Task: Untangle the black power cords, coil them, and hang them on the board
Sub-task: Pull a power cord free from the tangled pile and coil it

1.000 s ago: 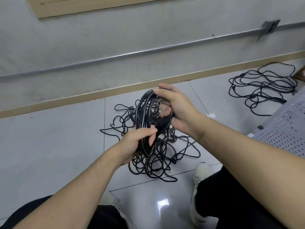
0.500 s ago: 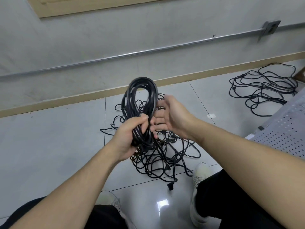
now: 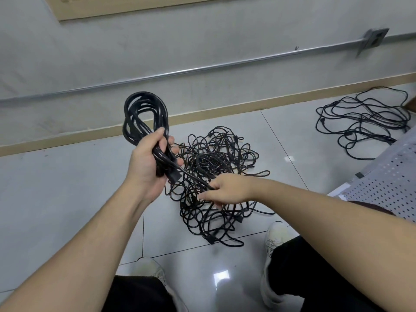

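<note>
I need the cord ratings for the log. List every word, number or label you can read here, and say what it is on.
No readable text anywhere in this view.
Coiled cord in the left hand: plain black, no marking legible.
Tangled cords under the right hand: plugs too small and blurred to read.
Wall box: no legible label.

- I find no text, label, brand, number or sign that I can read in this view.
- Black cords: the coiled cord (image 3: 144,115) and the tangled pile (image 3: 216,176) show no print or tag that I can make out.
- Grey wall box (image 3: 374,40): too small and blurred, no marking visible to me.
- Perforated panel (image 3: 387,183) at the right: only holes, no writing.
</note>
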